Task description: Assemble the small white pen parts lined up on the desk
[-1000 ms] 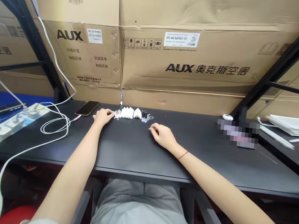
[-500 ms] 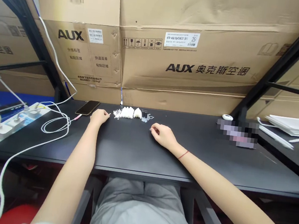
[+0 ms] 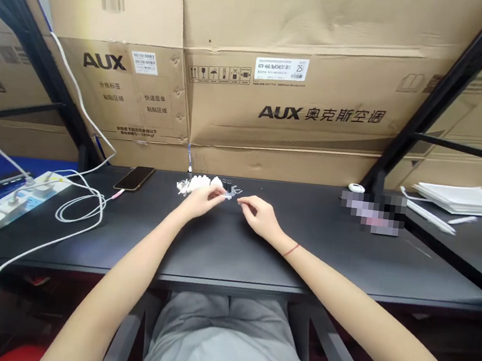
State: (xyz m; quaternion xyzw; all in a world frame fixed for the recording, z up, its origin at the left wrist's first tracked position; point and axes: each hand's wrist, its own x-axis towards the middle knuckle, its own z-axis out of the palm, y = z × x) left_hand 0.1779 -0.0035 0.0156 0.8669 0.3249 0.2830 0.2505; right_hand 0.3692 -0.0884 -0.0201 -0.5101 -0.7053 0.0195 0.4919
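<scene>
My left hand [image 3: 204, 200] is over the front of a small cluster of parts, thumb and fingertips pinched together. A tiny pale bit shows at its fingertips, too small to name. To its right, my right hand [image 3: 260, 215] rests low over the desk with thumb and forefinger closed in a pinch; what they hold, if anything, I cannot make out. The cluster has a row of white cylinder-like pieces [image 3: 198, 183], loose clear bits [image 3: 183, 187], a whitish lump [image 3: 217, 182], dark pieces [image 3: 227, 184] and thin clear slivers [image 3: 236, 191]. My left hand partly hides it.
A phone [image 3: 134, 178] on a white cable [image 3: 81, 212] lies left, near a power strip [image 3: 9, 205]. Cardboard boxes [image 3: 232, 109] stand behind the desk [image 3: 224, 248]. At right are a white case [image 3: 356, 188], a blurred item [image 3: 375, 214] and a black frame post [image 3: 431, 98].
My left hand has moved right, from beside the phone to the cluster's front, near my right hand. The right hand stays nearly in place, its pinch tighter. The view has shifted slightly.
</scene>
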